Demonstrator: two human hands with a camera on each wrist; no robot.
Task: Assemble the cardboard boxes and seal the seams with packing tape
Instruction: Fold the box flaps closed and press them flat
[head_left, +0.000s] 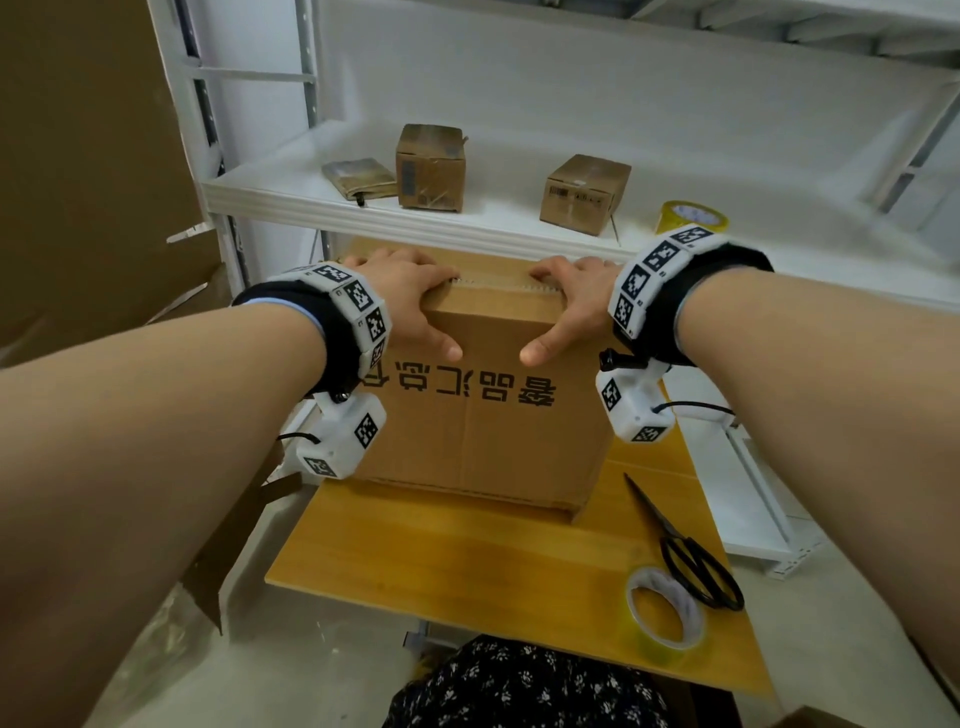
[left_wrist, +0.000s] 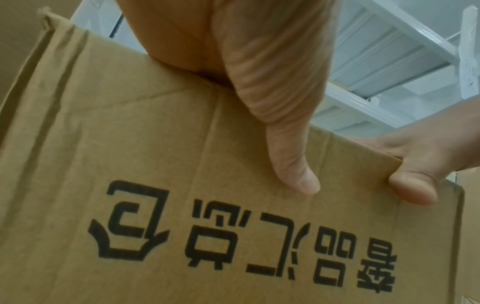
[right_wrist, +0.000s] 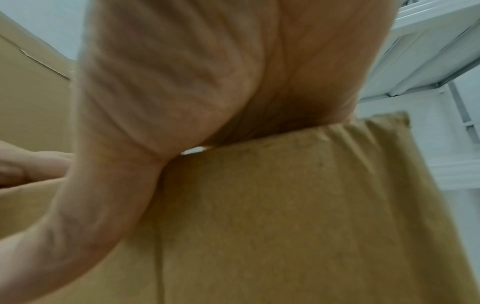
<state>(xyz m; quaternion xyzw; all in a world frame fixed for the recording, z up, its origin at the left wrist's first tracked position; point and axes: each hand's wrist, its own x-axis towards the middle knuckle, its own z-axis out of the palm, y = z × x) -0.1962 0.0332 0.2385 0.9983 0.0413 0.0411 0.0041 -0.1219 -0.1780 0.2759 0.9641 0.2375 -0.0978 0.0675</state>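
Head view: a brown cardboard box (head_left: 488, 415) with black printed characters, seen upside down, is stood on a wooden table (head_left: 441, 551) in front of a white metal shelf (head_left: 467, 221). Its top near edge is gripped from both sides. The left hand (head_left: 410, 296) is laid over the top left corner, fingers spread and curled over the top face, thumb pressed down on the near side. The right hand (head_left: 571, 306) is placed likewise at the top right corner, thumb on the near side. A strip of tape with a jagged end is seen along the top between the two hands. On the table, to the right of the box, black scissors (head_left: 685, 551) are laid, with a roll of clear tape (head_left: 662, 613) just beside the handles. On the shelf are kept two small cardboard boxes (head_left: 431, 166), a flattened brown packet (head_left: 358, 179) and a yellowish tape roll (head_left: 688, 218).
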